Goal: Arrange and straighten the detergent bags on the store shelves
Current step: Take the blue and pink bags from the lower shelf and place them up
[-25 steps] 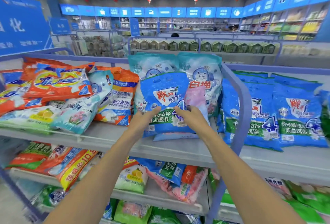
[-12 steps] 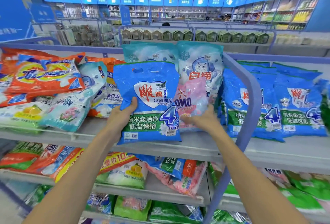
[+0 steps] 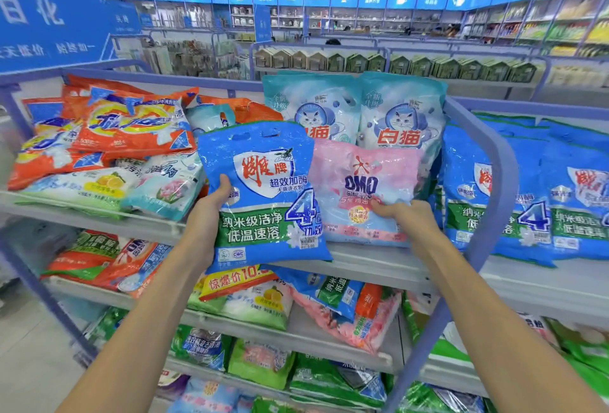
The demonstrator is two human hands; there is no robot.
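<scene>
Two grasps at once, one bag each. Gripping left edge of blue bag (image 3: 263, 195) with left hand (image 3: 211, 215), thumb over the front, fingers hidden behind. Pinching lower right part of pink OMO bag (image 3: 365, 178) with right hand (image 3: 407, 218), fingers curled onto the film.

Blue bag upright at frame centre, long axis near vertical with slight tilt, bottom edge in front of the lip of top shelf (image 3: 379, 266), overlapping left side of pink OMO bag. Pink one just right of it, standing on the shelf, leaning back against two white-cat bags (image 3: 400, 122).

Key relation: matching blue bags (image 3: 530, 188) stacked at right of frame, beyond blue shelf post (image 3: 494, 182), so across from the left-hand grip and nearer the right hand. Probably needs a handover or a long reach past the pink bag and round the post; cannot tell intended slot.

Jumbled orange bags (image 3: 131, 126) at upper left, flat and skewed, not yet straightened. Risk judged: limp bag folding under a one-edge hold.
</scene>
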